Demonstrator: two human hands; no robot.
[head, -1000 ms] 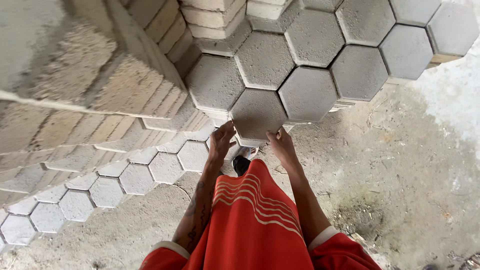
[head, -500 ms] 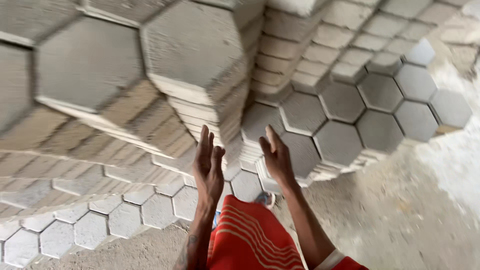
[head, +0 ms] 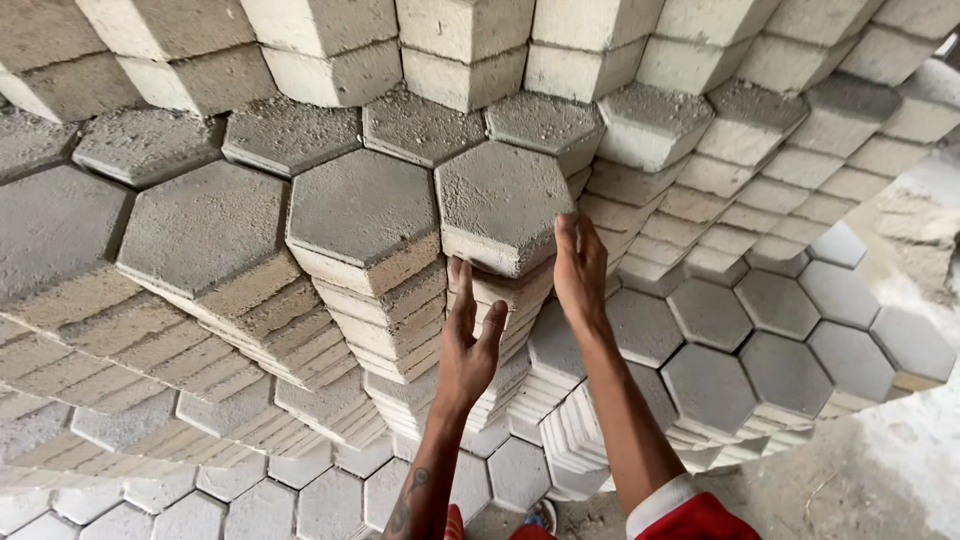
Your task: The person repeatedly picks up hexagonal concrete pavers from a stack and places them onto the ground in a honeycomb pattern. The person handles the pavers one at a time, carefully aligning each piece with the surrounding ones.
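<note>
A grey hexagonal concrete paving block (head: pixel 500 200) lies on top of a tall stack of like blocks (head: pixel 420 340) in front of me. My left hand (head: pixel 468 345) is raised with its fingers spread, and the fingertips touch the stack's front just under the top block. My right hand (head: pixel 580 268) lies flat against the top block's right side, fingers together. Neither hand has closed around the block. Both forearms reach up from the bottom of the view, with a red sleeve with a white cuff (head: pixel 690 515) on the right arm.
More stacks of hexagonal blocks (head: pixel 200 230) fill the left and the back (head: pixel 460 30). Lower stacks (head: pixel 790 370) step down to the right. Laid blocks (head: pixel 260 505) cover the ground at the bottom left. Rough pale ground (head: pixel 900 470) is at the bottom right.
A second ago both hands were low at a block near the ground. They have since risen to the top of the tall stack, and the view has swung up with them.
</note>
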